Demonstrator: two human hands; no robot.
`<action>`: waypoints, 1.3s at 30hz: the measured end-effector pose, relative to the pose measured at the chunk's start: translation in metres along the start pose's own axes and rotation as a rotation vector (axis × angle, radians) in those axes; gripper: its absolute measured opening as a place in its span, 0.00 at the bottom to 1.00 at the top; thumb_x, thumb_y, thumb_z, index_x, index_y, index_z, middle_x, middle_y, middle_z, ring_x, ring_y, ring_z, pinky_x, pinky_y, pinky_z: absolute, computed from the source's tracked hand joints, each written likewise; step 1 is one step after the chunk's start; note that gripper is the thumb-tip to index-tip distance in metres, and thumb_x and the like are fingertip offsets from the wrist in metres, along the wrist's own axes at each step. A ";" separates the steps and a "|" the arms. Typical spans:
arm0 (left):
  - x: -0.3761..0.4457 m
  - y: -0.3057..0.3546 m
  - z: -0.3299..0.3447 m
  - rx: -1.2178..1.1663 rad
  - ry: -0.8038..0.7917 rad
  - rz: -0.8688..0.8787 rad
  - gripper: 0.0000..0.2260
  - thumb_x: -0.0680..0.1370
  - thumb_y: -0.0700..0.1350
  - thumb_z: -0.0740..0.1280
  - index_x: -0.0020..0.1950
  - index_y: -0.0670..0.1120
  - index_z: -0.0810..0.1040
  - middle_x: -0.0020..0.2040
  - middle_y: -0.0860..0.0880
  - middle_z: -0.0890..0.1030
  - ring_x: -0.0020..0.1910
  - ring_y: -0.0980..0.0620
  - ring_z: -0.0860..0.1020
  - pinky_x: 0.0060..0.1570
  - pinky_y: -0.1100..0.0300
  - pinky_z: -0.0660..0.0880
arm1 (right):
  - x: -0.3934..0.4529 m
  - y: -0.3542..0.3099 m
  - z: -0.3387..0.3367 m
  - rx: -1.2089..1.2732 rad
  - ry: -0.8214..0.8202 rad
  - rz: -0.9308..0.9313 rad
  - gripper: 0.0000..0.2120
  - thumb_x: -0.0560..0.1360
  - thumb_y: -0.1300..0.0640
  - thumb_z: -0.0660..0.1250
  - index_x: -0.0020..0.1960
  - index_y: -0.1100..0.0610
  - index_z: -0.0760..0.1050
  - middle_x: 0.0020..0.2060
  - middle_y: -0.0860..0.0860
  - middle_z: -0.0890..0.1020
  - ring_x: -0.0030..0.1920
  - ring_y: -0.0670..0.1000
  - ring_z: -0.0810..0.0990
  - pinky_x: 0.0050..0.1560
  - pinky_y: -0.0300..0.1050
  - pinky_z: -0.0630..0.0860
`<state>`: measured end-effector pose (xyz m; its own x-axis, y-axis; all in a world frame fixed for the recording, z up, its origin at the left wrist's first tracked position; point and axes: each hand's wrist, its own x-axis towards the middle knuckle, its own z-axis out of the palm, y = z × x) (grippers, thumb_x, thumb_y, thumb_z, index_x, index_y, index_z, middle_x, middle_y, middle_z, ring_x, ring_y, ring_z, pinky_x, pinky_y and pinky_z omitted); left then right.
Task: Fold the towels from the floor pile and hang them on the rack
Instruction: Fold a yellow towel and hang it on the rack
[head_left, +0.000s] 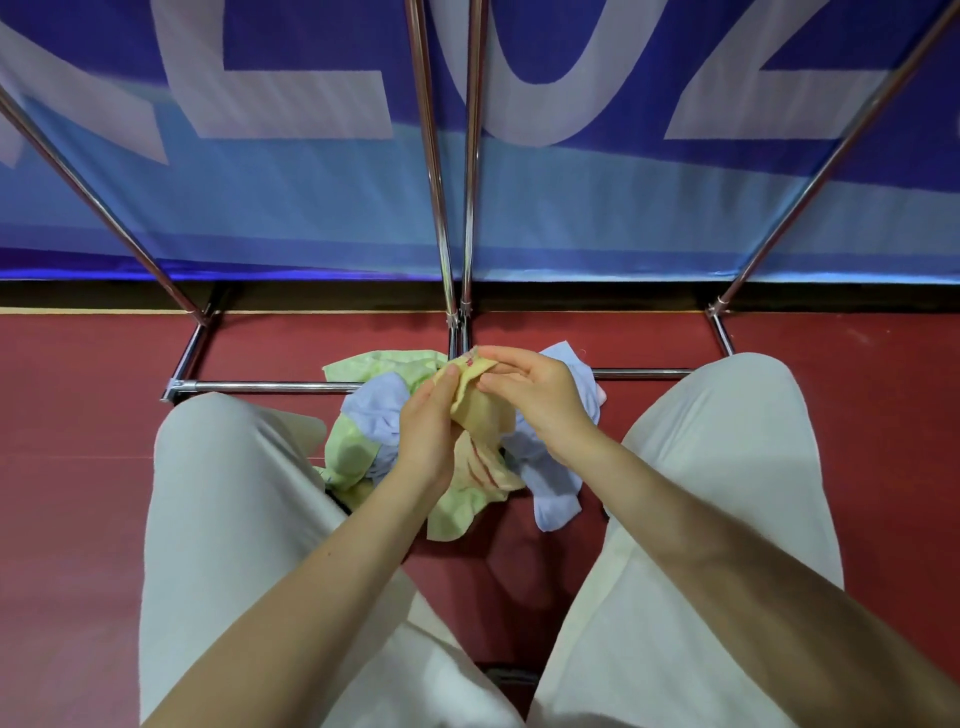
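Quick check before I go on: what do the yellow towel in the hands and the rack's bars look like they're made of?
Yellow towel: soft woven cloth, matte, probably cotton; it crumples and drapes limply between the left hand and right hand. Rack: metal tubing with a polished, chrome-like finish, judging by its bright mirror-like highlights; the exact metal can't be told.

Two hands (426, 431) (540, 400), one yellow towel (480, 415), crumpled green (358, 457) and blue towels (550, 467), one rack (452, 208).

Bright, even light, soft shadows (wide-angle bending at edges), glints on the chrome rack (470, 156).
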<state>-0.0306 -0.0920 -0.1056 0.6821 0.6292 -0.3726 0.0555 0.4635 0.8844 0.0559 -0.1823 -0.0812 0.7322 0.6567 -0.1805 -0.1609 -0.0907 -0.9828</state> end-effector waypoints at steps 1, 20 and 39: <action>0.003 0.001 -0.001 -0.001 0.013 -0.008 0.16 0.83 0.45 0.59 0.62 0.35 0.77 0.50 0.41 0.82 0.48 0.48 0.80 0.46 0.60 0.78 | 0.001 -0.001 0.002 -0.052 -0.012 -0.038 0.15 0.73 0.69 0.68 0.58 0.59 0.79 0.49 0.54 0.84 0.49 0.45 0.82 0.51 0.31 0.75; 0.000 -0.002 -0.005 0.050 0.126 0.024 0.09 0.81 0.44 0.62 0.52 0.47 0.82 0.50 0.48 0.85 0.52 0.50 0.82 0.55 0.56 0.77 | 0.007 0.013 0.001 -0.595 0.018 -0.305 0.06 0.80 0.58 0.59 0.44 0.55 0.67 0.29 0.45 0.70 0.32 0.45 0.69 0.35 0.37 0.65; -0.001 -0.003 -0.006 0.024 -0.001 -0.050 0.15 0.84 0.48 0.54 0.53 0.48 0.81 0.46 0.50 0.84 0.48 0.54 0.81 0.48 0.61 0.75 | 0.006 0.008 0.013 -0.369 0.032 -0.177 0.01 0.75 0.59 0.68 0.45 0.56 0.78 0.38 0.42 0.79 0.42 0.37 0.76 0.45 0.26 0.69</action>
<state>-0.0364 -0.0903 -0.1095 0.6790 0.6047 -0.4162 0.1073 0.4791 0.8712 0.0505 -0.1698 -0.0893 0.7485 0.6631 -0.0023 0.2138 -0.2446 -0.9458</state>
